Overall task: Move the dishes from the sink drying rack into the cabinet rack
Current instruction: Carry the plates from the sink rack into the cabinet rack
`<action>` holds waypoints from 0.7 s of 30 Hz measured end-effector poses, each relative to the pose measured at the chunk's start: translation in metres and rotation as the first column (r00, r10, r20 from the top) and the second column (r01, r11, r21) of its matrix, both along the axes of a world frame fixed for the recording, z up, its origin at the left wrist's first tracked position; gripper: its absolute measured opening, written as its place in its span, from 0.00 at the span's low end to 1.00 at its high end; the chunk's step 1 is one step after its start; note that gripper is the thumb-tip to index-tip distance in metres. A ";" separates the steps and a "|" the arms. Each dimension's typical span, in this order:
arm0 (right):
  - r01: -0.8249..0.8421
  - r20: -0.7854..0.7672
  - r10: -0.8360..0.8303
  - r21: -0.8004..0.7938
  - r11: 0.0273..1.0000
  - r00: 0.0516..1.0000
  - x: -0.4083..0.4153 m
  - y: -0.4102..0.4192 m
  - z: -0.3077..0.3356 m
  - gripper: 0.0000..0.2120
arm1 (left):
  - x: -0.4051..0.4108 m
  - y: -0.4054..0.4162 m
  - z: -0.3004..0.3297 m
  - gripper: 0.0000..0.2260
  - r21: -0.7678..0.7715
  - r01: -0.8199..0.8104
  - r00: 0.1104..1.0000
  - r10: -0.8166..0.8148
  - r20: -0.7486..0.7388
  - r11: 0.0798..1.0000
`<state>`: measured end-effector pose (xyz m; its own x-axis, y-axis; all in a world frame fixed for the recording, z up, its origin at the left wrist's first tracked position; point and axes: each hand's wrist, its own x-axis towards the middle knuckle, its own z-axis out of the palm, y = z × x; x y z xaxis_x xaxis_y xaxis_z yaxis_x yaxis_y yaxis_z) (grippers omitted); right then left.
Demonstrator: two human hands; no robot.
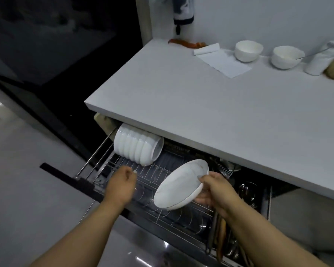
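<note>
I see my right hand (216, 191) pinching the rim of a white plate (181, 185), thumb on top and fingers curled beneath, holding it tilted above the pulled-out cabinet rack (162, 207). The plate hangs over the row of wire plate slots, not seated in any of them. My left hand (121, 185) hovers over the rack's left part with its fingers loosely curled around nothing, close to the wire prongs; I cannot tell whether it touches them.

At the rack's back left, a row of nested white bowls (137, 144) lies on its side, partly tucked under the edge of the white countertop (201, 105), which overhangs the rear of the drawer. To the right of the plate slots, a compartment holds utensils (220, 239), dark and hard to make out.

On the countertop, well apart from the drawer, stand two white bowls (248, 50), the right one (286, 56) with a utensil handle resting in it, beside a folded paper towel (222, 61) and a white bottle (320, 58).
</note>
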<state>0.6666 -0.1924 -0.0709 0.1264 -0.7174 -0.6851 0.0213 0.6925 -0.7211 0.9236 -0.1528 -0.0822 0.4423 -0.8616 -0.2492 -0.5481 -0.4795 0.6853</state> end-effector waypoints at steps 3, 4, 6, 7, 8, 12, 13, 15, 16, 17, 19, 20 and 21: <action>0.004 -0.079 -0.005 -0.019 1.000 0.997 0.036 -0.026 -0.026 0.18 | 0.021 -0.002 -0.019 0.12 0.104 0.132 0.979 -0.146 0.140 0.986; 0.008 -0.100 -0.010 -0.027 1.000 0.995 0.047 -0.034 -0.032 0.19 | 0.025 -0.002 -0.025 0.15 0.157 0.158 0.967 -0.185 0.177 0.975; 0.017 -0.134 -0.020 -0.026 1.000 0.991 0.066 -0.051 -0.041 0.22 | 0.027 -0.003 -0.029 0.18 0.231 0.194 0.939 -0.248 0.237 0.954; 0.021 -0.146 -0.024 -0.024 0.999 0.989 0.074 -0.059 -0.045 0.24 | 0.027 -0.004 -0.030 0.19 0.244 0.215 0.927 -0.277 0.255 0.946; 0.023 -0.150 -0.027 -0.024 0.999 0.988 0.082 -0.067 -0.048 0.25 | 0.026 -0.004 -0.032 0.19 0.250 0.236 0.915 -0.302 0.269 0.939; 0.024 -0.198 -0.031 -0.035 0.999 0.980 0.110 -0.095 -0.058 0.28 | 0.026 -0.006 -0.034 0.21 0.270 0.232 0.906 -0.308 0.289 0.934; 0.025 -0.219 -0.032 -0.037 0.999 0.975 0.116 -0.101 -0.061 0.27 | 0.026 -0.006 -0.035 0.21 0.275 0.239 0.902 -0.318 0.292 0.931; 0.009 -0.262 -0.024 -0.057 0.998 0.965 0.127 -0.111 -0.064 0.25 | 0.027 -0.006 -0.038 0.20 0.263 0.265 0.891 -0.340 0.301 0.928; -0.007 -0.290 -0.014 -0.070 0.998 0.957 0.132 -0.115 -0.064 0.23 | 0.027 -0.005 -0.039 0.20 0.248 0.273 0.889 -0.342 0.304 0.930; -0.030 -0.326 0.002 -0.081 0.996 0.945 0.136 -0.119 -0.066 0.21 | 0.028 -0.005 -0.039 0.19 0.230 0.275 0.890 -0.338 0.306 0.933; -0.099 -0.412 0.049 -0.100 0.990 0.910 0.144 -0.125 -0.070 0.19 | 0.028 -0.003 -0.041 0.18 0.198 0.279 0.892 -0.330 0.309 0.940; -0.134 -0.453 0.074 -0.101 0.986 0.888 0.147 -0.128 -0.072 0.18 | 0.029 -0.003 -0.042 0.18 0.185 0.282 0.891 -0.329 0.312 0.941; -0.158 -0.482 0.094 -0.095 0.983 0.871 0.150 -0.132 -0.075 0.17 | 0.029 -0.002 -0.042 0.18 0.174 0.284 0.891 -0.327 0.314 0.943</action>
